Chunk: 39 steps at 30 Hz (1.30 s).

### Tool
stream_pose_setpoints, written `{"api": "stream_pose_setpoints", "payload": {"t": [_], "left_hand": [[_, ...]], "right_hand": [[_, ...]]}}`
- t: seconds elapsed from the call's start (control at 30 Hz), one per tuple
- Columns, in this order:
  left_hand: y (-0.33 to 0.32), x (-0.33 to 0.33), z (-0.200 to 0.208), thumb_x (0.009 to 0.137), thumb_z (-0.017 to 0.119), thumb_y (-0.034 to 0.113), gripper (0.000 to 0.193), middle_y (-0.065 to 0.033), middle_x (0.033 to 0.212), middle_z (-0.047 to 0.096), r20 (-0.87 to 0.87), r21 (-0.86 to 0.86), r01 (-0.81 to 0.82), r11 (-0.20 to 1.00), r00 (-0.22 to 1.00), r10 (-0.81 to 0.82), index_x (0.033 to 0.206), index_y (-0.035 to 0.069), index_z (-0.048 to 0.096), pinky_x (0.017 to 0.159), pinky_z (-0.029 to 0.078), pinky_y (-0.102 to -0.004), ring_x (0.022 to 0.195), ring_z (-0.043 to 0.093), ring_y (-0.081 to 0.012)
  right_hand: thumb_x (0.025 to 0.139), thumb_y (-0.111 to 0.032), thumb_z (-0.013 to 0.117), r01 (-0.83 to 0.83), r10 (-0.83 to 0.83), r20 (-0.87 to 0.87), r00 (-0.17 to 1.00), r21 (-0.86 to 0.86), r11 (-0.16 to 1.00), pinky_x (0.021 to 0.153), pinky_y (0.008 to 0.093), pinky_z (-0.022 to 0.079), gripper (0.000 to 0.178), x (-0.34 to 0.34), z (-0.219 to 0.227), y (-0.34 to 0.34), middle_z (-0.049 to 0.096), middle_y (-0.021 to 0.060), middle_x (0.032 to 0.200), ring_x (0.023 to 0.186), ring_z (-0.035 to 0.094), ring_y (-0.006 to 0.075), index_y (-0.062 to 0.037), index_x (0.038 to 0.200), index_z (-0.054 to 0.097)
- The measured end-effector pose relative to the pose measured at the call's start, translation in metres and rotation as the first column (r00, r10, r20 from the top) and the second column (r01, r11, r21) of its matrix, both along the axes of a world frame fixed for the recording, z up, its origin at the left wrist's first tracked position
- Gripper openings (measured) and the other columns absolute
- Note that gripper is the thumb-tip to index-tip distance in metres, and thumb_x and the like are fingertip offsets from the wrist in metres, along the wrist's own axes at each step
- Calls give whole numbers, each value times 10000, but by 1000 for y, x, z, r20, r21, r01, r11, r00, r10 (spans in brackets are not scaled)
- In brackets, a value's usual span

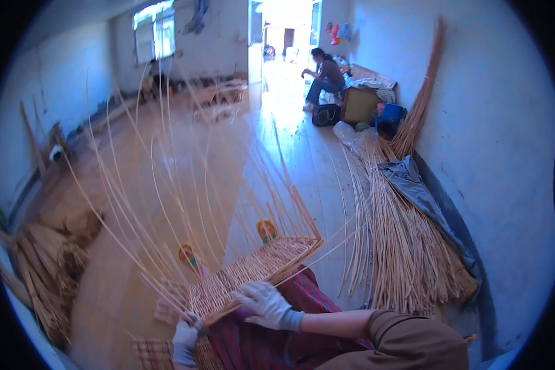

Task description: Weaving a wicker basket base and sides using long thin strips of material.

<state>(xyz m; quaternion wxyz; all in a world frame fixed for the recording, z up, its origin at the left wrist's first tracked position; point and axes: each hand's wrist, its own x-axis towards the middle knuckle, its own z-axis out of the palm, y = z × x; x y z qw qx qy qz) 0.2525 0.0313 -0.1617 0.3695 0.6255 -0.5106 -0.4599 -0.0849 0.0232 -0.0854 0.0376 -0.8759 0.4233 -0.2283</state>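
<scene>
A rectangular woven wicker panel lies tilted across my lap, over a dark red checked cloth. Long pale wicker rods rise from its left end and far side and fan out in front of me. My left hand, in a whitish work glove, is closed at the panel's near left corner, where several rods come together; its fingertips are partly hidden. My right hand, also gloved, lies against the near edge with its fingers stretched out and apart.
On the right, a big pile of loose wicker rods spreads along the wall under a grey cloth. More bundles lie at the left. Ahead, a person sits near a bright doorway, beside a black bag.
</scene>
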Motion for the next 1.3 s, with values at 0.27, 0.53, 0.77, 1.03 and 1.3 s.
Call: {"api": "stream_pose_setpoints", "payload": {"t": [0.27,0.53,0.77,1.03,1.3], "left_hand": [[-18,-31,55,985,648,55,152,21,907,513,-410,89,108,990,910,-63,978,118,510,762,536,-281,840,534,-100],[9,-39,35,1001,616,37,133,-15,958,551,-361,253,-78,964,917,169,1062,90,511,733,617,-307,839,612,-126],[-4,-51,-6,1001,593,28,248,-49,1017,614,-318,86,-135,987,935,155,1239,65,533,726,603,-295,888,638,-139],[-6,-46,39,933,759,123,198,9,935,634,-391,208,-18,978,915,99,1081,90,631,737,538,-264,824,594,-96],[-9,-57,19,897,760,21,140,-1,868,665,-361,269,-159,950,898,253,990,62,665,618,577,-290,755,632,-100]], "right_hand": [[954,-295,735,82,-330,352,876,566,821,751,365,579,293,40,24,-18,755,100,890,821,744,219,-108,1173,680],[978,-20,596,4,-221,427,877,453,891,1042,355,496,618,117,33,-74,486,251,1521,1328,582,330,-132,1559,420],[837,161,485,-588,-61,897,438,337,735,1237,368,268,716,192,-12,-93,380,70,1606,1505,327,244,-124,1490,550],[903,-4,725,74,-329,519,789,451,889,878,317,555,327,42,-13,-42,715,86,983,922,698,192,-85,1220,723],[992,-312,590,-143,148,20,989,417,898,751,505,545,215,132,10,-77,690,163,875,872,685,393,-117,945,665]]}}
